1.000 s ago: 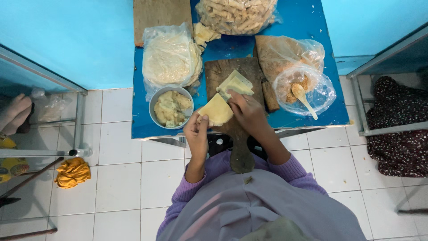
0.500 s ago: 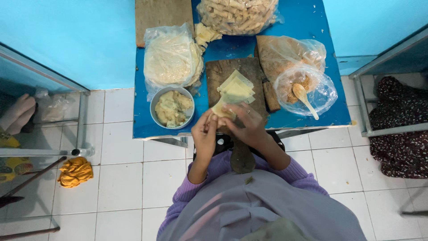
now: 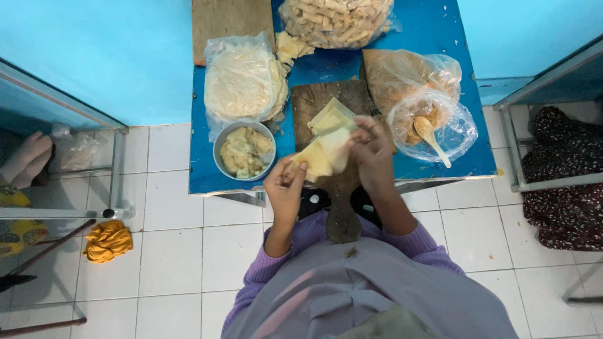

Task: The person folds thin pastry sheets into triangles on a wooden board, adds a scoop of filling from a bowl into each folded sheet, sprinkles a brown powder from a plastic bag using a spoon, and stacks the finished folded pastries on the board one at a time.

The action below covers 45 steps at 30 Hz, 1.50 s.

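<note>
So, counting it all up: two hands in play, a left hand (image 3: 286,188) and a right hand (image 3: 372,150), sharing one pale yellow wrapper sheet (image 3: 323,154). One small stack of the same sheets (image 3: 331,116) sits on one wooden paddle board (image 3: 342,194). One metal bowl of filling (image 3: 244,150). Plastic bags, I get four: one bag of flat wrappers (image 3: 242,81), one bag of rolled sticks (image 3: 336,20), one brownish bag (image 3: 402,72) and one clear bag of crumbs (image 3: 433,119) with one wooden spoon (image 3: 431,135) in it. One second wooden board (image 3: 229,22) at the back. One blue table (image 3: 452,37). One yellow cloth (image 3: 108,240) on the floor.
</note>
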### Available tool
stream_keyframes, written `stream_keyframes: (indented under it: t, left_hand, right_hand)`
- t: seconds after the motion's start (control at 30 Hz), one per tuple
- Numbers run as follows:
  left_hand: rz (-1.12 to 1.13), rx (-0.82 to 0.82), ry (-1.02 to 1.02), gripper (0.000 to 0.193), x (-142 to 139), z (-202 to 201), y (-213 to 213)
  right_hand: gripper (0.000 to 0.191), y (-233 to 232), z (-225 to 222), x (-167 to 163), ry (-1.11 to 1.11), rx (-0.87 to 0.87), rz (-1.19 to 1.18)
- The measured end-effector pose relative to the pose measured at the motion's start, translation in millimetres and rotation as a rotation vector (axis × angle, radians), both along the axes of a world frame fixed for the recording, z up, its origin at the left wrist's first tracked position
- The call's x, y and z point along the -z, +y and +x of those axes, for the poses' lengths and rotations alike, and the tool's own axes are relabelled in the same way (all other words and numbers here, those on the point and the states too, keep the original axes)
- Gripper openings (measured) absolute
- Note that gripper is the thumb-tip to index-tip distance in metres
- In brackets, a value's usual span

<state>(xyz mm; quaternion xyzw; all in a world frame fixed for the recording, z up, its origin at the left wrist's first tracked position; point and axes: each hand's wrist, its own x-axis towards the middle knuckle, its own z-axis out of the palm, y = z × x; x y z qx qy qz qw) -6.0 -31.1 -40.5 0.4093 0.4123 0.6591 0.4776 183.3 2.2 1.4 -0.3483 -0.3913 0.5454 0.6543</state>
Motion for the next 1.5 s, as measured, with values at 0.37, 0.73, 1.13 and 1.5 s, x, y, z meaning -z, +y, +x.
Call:
stream_keyframes:
  t: [0.37,0.73,1.13,1.5]
  left_hand:
    - [-0.015,-0.135,-0.026,0.026,14.0,-17.2,-0.6]
    - [-0.007,-0.122,-0.085,0.027,11.6,-17.9,-0.4]
    - [-0.033,0.037,0.033,0.031,13.4,0.7,-2.2]
    - [0.053,0.009,0.242,0.014,-22.7,6.9,-10.9]
  right_hand:
    - [0.027,14.2,22.8,-5.8,-1.207,0.58,0.668]
    - [0.041,-8.8,-8.1,-13.5,-1.268,0.28,0.629]
    - [0.055,-31.8,-12.8,-24.9,-0.974,0.184,0.593]
    - [0.054,-33.9,-17.0,-19.0,-0.951,0.159,0.503]
